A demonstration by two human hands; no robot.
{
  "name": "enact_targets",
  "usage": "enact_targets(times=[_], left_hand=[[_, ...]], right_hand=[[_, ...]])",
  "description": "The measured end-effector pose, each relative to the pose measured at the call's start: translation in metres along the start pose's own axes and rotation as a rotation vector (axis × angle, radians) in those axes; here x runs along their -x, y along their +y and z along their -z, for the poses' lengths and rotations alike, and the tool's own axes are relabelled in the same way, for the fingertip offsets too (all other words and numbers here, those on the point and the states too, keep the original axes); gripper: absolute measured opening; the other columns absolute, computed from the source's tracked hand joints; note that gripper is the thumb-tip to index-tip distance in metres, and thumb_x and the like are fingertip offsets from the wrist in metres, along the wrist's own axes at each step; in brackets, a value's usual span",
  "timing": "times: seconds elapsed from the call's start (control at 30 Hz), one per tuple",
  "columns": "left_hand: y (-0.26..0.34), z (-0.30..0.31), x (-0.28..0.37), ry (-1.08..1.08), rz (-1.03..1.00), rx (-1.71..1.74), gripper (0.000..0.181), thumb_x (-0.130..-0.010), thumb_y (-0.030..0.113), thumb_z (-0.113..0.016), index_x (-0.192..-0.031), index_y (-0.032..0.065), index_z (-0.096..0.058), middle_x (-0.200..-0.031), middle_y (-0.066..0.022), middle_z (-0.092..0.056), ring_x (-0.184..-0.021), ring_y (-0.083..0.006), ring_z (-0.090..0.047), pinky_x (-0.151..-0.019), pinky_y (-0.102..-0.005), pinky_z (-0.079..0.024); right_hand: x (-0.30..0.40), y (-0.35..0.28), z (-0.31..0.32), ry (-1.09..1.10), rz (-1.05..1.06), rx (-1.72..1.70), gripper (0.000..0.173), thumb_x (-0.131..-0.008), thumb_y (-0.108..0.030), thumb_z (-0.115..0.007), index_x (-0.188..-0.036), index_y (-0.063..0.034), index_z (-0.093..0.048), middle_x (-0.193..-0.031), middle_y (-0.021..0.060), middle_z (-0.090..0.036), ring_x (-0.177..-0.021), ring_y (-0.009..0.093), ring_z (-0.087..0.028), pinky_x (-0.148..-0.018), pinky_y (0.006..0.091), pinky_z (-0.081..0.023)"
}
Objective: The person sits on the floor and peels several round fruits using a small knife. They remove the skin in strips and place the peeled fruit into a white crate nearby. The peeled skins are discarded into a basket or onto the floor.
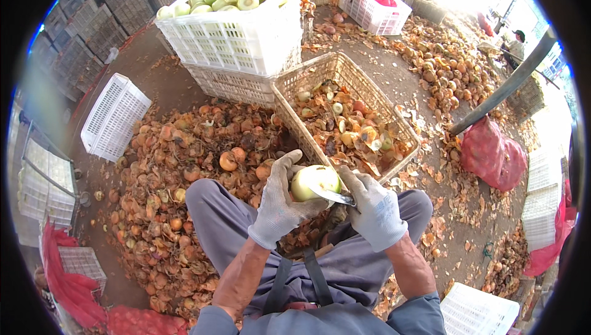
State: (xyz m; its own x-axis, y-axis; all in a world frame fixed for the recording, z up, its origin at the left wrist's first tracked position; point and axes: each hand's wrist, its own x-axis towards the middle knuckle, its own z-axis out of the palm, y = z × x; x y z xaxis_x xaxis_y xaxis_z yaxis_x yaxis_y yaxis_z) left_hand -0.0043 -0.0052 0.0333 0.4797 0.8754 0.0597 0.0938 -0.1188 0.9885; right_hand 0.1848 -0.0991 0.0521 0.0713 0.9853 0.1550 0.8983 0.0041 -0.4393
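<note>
Both hands wear pale knitted gloves with dirty fingers. My left hand (284,201) grips a peeled, pale green onion (315,182) from its left side and underneath. My right hand (374,206) holds a small knife (333,195), whose blade lies against the onion's lower right side; its handle is mostly hidden by the fingers. Just beyond the hands stands a dirty plastic crate (302,125) with onion skins, trimmings and some onions (367,134) in it. A large heap of unpeeled onions with loose skins (175,224) lies to the left of my legs.
A white crate full of peeled onions (231,42) rests on another crate ahead. An empty-looking white crate (115,118) lies at left. At right are a red mesh sack (493,155), a slanted pole (503,83) and more onions (455,74). People sit farther off.
</note>
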Motion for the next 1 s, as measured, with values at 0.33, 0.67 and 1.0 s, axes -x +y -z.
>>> enact_targets(times=[0.33,0.67,1.0], left_hand=[[0.006,-0.004,0.008,-0.061,-0.007,-0.053,0.126,-0.062,0.003,-0.09,-0.162,0.0018,-0.014,-0.11,-0.0113,-0.066,-0.106,-0.02,-0.065,-0.095,-0.0326,-0.052],[0.0,0.024,0.008,0.081,-0.184,0.155,0.124,-0.066,0.002,-0.091,-0.162,0.005,-0.012,-0.122,-0.014,-0.061,-0.113,-0.0253,-0.065,-0.094,-0.0367,-0.058],[-0.011,0.011,0.004,-0.021,0.217,1.076,0.07,-0.092,0.025,-0.07,-0.149,0.0004,-0.038,-0.134,-0.0135,-0.058,-0.125,-0.0284,-0.06,-0.107,-0.0442,-0.051]], right_hand=[[0.004,0.004,-0.008,-0.052,0.002,0.048,0.072,-0.073,0.0,-0.071,-0.142,-0.0068,-0.052,-0.105,0.0171,-0.065,-0.092,0.037,-0.067,-0.076,0.0453,-0.055],[0.006,0.09,-0.048,-0.128,-0.298,0.143,0.036,-0.084,-0.008,-0.068,-0.12,-0.0019,-0.066,-0.099,0.0207,-0.072,-0.091,0.039,-0.07,-0.078,0.0471,-0.056],[-0.023,-0.011,0.008,-0.084,-0.464,-1.311,0.043,-0.091,0.002,-0.069,-0.133,0.0029,-0.061,-0.104,0.0074,-0.071,-0.083,0.009,-0.063,-0.072,0.0231,-0.052]])
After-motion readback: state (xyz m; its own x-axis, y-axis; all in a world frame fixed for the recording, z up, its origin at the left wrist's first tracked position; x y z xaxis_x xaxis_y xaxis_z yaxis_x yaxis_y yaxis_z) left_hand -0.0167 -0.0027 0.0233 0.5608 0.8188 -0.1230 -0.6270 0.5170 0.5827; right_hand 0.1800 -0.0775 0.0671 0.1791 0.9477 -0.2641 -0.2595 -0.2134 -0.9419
